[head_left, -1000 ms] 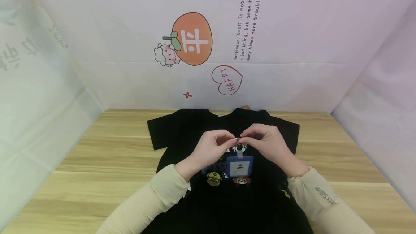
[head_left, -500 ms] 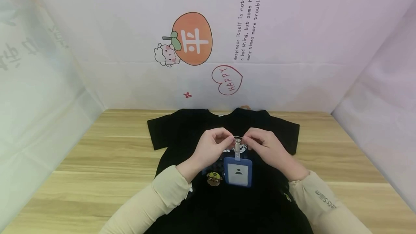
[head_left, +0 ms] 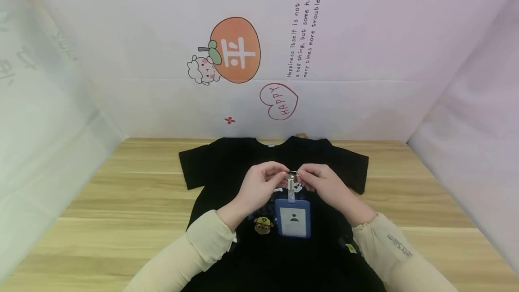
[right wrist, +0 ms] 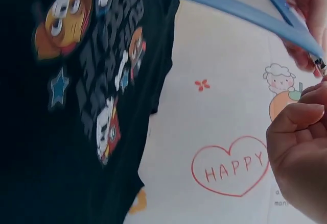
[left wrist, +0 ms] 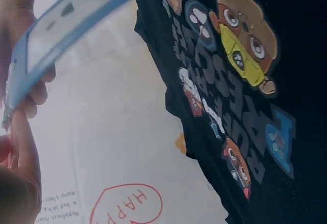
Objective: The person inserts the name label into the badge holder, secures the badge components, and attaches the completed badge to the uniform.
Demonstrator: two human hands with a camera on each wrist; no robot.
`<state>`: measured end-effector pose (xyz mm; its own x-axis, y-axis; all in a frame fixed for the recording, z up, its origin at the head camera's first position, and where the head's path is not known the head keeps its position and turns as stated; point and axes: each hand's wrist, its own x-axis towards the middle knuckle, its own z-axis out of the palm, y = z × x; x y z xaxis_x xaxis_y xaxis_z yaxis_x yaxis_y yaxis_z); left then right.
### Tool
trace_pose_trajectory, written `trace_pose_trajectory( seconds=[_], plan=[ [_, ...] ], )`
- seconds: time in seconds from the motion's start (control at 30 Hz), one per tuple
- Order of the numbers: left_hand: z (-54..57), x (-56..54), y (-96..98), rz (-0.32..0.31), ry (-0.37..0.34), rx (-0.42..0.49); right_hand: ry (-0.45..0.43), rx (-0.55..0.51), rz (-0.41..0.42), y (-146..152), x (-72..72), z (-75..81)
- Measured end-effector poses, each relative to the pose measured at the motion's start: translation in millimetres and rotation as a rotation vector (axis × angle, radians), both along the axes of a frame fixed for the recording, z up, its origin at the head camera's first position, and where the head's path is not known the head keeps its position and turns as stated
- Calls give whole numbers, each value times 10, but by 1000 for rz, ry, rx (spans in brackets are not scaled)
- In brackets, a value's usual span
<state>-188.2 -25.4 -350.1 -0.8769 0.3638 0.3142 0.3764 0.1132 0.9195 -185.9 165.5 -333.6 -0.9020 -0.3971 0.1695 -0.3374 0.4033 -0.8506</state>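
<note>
A blue-framed badge holder [head_left: 293, 222] hangs by a clear strap from a silver metal clip [head_left: 290, 183], above the printed front of a black T-shirt [head_left: 284, 260]. My left hand [head_left: 259, 186] pinches the left end of the clip's top between thumb and fingers. On the other side my right hand [head_left: 324, 186] pinches the right end. Fingertips hide part of the metal. In the left wrist view the badge holder [left wrist: 61, 35] slants across the top left, off the shirt [left wrist: 301, 132]. Its lower edge [right wrist: 235, 9] crosses the top of the right wrist view.
The shirt lies spread on a wood-grain table [head_left: 134, 202], neck toward the back. Behind it stands a white printed cloth [head_left: 344, 102], with more white cloth [head_left: 52, 125] at both sides.
The badge holder has swung down toward the front and now faces up more fully, covering the dog print on the right. More of the clip shows. The head view has shifted slightly.
</note>
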Motion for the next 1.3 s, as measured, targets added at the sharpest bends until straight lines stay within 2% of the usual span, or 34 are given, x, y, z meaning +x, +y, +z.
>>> trace_pose_trajectory(
  seconds=[0.23,0.37,0.63,0.9,1.13,1.3],
  plan=[
    [-3,9,-25,4,-20,38,-239,-191,37,-32,21,31],
    [-8,7,-44,-7,-2,32,-306,-254,58,-51,34,32],
    [19,-18,-60,18,64,-20,-338,-292,77,-100,78,52],
    [16,-17,-58,11,66,-24,-348,-311,88,-104,79,37],
    [-10,-34,-64,3,20,36,-362,-334,66,-104,66,-4],
    [-41,-56,-55,-3,-73,22,-367,-315,13,-86,48,-85]
  ],
)
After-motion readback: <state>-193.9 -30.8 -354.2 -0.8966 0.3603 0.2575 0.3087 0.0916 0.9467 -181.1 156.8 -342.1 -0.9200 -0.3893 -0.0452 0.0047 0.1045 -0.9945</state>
